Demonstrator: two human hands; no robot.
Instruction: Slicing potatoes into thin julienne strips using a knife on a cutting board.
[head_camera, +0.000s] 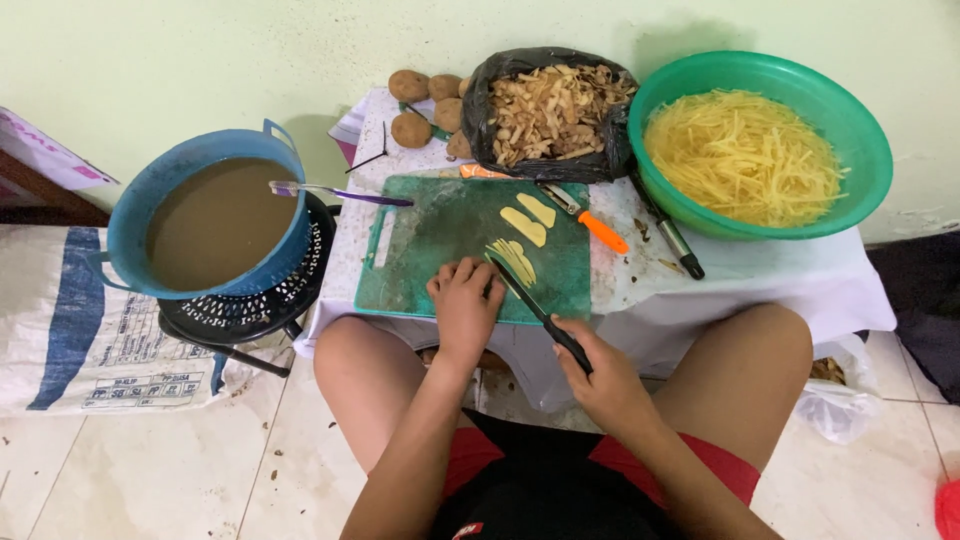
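Fingers of the left hand curl down, nearly closed, pressing on the potato slices at the near edge of the green cutting board; whether they pinch a piece underneath cannot be told. Just beside them, the right hand is wrapped tight around the black handle of a knife, whose blade slants up and left to the cut yellow strips next to the left fingertips. Two more flat potato slices lie farther back on the board, apart from the blade. An orange-handled peeler rests across the board's far right corner, and a dark-handled tool lies just right of it on the white cloth of the low table. Behind the board sit a black bag of peelings, whole potatoes to its left, and a green bowl full of thin potato sticks to its right. Left of the board, a blue tub of brownish water stands on a black perforated basket, with a toothbrush laid over its rim.
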